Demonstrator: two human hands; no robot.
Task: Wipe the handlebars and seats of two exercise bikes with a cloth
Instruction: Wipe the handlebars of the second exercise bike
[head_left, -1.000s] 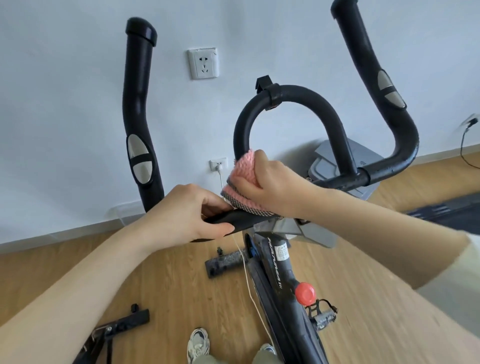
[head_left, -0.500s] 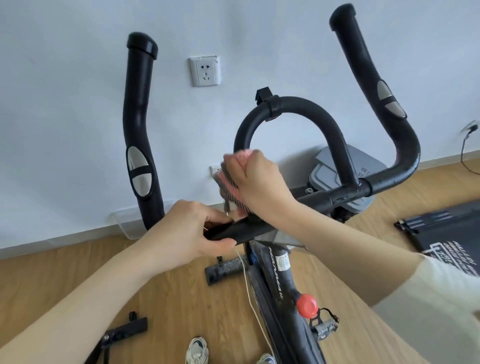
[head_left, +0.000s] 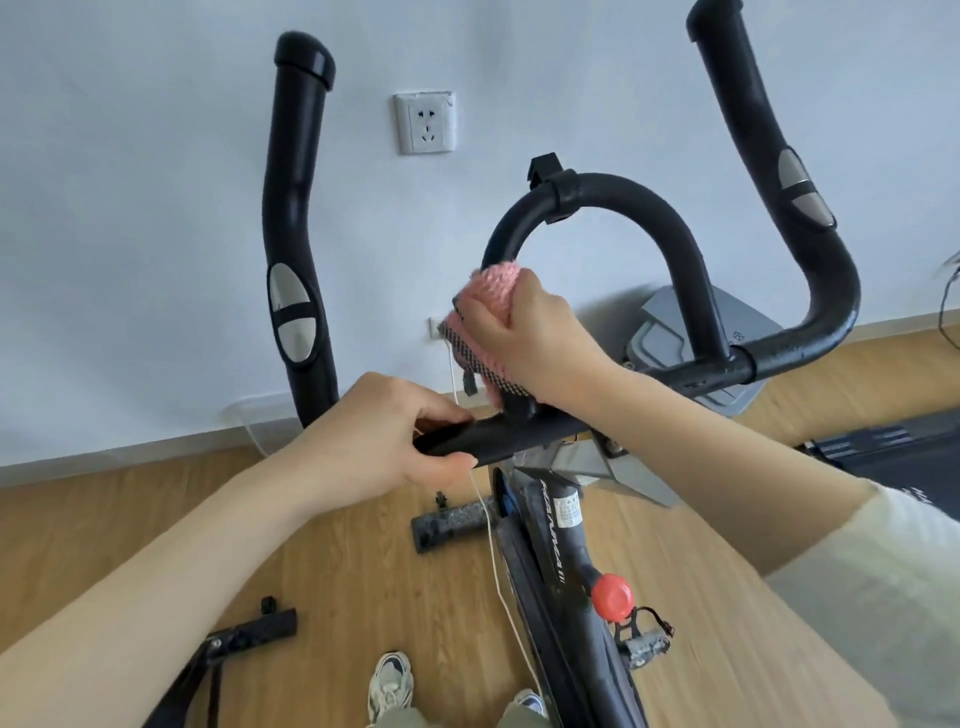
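just two hands (head_left: 384, 436) (head_left: 535, 343), one cloth (head_left: 491, 291)

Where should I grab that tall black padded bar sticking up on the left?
Grip the tall black padded bar around its silver oval pads, coming from the near side. It is round, stands nearly upright, and the wall is behind it.
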